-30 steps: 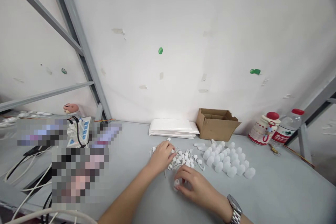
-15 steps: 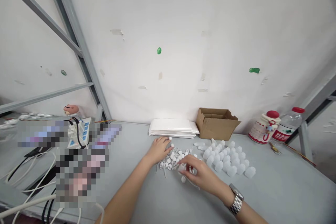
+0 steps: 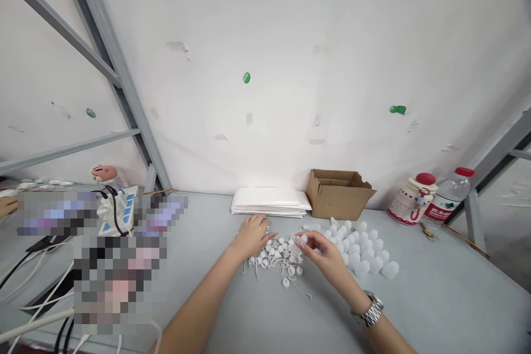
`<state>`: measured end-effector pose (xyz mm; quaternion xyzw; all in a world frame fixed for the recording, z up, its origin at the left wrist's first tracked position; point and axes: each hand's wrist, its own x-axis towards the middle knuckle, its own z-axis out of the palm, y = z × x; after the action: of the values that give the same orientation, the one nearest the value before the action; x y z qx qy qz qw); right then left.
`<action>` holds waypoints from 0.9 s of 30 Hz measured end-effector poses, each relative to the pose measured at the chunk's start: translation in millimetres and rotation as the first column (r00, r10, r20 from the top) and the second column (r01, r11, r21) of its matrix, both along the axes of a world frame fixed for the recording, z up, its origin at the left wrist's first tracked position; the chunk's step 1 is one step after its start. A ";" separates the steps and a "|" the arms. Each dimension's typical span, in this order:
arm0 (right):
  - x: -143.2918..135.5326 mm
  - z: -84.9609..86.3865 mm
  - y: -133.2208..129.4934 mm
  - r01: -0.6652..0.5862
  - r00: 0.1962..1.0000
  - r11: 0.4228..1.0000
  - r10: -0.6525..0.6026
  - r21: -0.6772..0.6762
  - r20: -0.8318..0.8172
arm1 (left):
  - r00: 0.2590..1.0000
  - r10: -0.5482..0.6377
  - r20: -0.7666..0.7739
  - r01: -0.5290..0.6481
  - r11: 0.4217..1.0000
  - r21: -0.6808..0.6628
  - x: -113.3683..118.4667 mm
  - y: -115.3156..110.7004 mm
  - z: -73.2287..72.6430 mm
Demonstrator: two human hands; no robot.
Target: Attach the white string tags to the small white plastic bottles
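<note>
Left hand [image 3: 251, 237]: fingers bent over caps, grip unclear
Right hand [image 3: 324, 254]: narrow, pinching one frosted cup [image 3: 301, 240]
Corded white caps [image 3: 265, 262]: dozens, near both hands
Loose frosted cups [image 3: 362, 269]: roughly twenty, right
Cardboard box [image 3: 342, 202]: one, far
Red-topped bottles [image 3: 452, 188]: two, far right

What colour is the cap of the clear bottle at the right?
Red; the cap shows best in the head view.

Behind the right grip [image 3: 322, 250] stand an open cardboard box [image 3: 342, 203] and, further left, stacked white packets [image 3: 265, 200]. Well right of the grip: a red-topped patterned bottle [image 3: 409, 204] and a clear red-capped bottle [image 3: 450, 193]. Far left: a power strip [image 3: 127, 211].
</note>
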<state>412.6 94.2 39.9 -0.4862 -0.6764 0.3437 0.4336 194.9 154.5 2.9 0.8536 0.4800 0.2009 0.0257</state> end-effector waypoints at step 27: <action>-0.6 -3.1 1.9 -0.027 0.899 0.957 -0.102 -0.288 -0.426 | 0.989 0.062 0.138 -0.047 0.993 -0.111 -9.6 -28.3 24.0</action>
<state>412.0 96.1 36.9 -0.4676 -0.4955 0.5295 0.5054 185.2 126.3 26.9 0.8212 0.5103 0.2352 0.0997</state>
